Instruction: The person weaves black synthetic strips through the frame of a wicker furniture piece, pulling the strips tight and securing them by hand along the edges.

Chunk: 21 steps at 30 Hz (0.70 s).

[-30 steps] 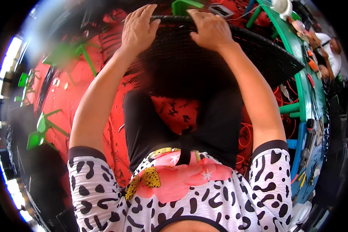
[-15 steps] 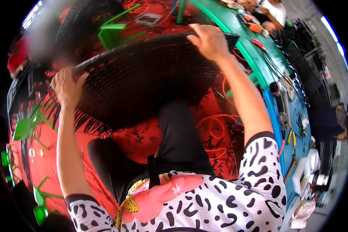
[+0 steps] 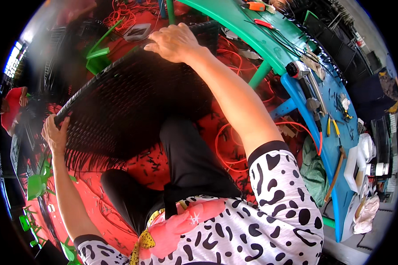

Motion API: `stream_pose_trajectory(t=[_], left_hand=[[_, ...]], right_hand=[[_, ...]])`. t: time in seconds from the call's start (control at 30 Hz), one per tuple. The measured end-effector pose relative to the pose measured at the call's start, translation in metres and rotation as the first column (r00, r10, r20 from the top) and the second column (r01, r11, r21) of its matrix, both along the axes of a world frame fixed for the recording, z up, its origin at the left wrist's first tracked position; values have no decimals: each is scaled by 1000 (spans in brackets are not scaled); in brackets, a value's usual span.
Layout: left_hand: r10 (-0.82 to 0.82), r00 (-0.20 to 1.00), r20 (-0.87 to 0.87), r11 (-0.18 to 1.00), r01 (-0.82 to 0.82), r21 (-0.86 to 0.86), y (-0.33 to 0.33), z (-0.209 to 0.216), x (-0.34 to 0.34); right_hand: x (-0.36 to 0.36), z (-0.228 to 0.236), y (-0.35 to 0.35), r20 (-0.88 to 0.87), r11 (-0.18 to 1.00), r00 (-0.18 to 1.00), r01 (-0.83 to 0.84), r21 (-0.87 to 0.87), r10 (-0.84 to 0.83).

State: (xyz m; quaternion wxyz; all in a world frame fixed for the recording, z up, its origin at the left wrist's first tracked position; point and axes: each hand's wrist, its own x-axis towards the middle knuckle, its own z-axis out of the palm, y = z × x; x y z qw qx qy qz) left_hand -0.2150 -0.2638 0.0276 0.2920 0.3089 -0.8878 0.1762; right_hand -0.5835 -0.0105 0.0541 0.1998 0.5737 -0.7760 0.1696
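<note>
A large black woven panel (image 3: 132, 88), wicker-like, stands tilted in front of my knees. Loose strand ends hang like a fringe from its lower left edge. My left hand (image 3: 55, 136) grips the panel's left corner, thumb on the near face and the other fingers partly hidden behind. On the top edge, toward the right end, my right hand (image 3: 176, 43) is curled over the rim with its fingertips bent down. The panel hides most of what lies behind it.
Black strand scraps litter the red floor (image 3: 146, 170). An orange-red hose (image 3: 219, 150) loops at the right. Green and blue tables (image 3: 289, 90) curve along the right, holding a power tool (image 3: 298, 70), yellow-handled pliers (image 3: 333, 126) and a hammer (image 3: 338, 172). A green stool (image 3: 97, 62) stands behind the panel.
The view has swung right. The panel and both hands have shifted left in it, the panel's left end dropping lower. Both hands remain on the panel's edge.
</note>
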Motion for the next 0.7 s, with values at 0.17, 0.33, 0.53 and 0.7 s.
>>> stream_pose_trajectory(t=[0.17,0.33,0.53,0.7], left_hand=[[25,999,48,996,-29,82,-12,7,-3],[41,999,35,993,-45,105,-13,9,-12],[68,998,-5,992,-67,109,-21,12,-20],[141,990,-31,990,-140,16,-6,19,-24]], right_hand=[[-2,13,-4,88,991,996,-5,133,-7],[-12,21,-7,145,979,989,-20,205,-10],[-27,26,-27,175,964,985,-50,260,3],[-42,27,-35,187,972,979,-119,203,80]])
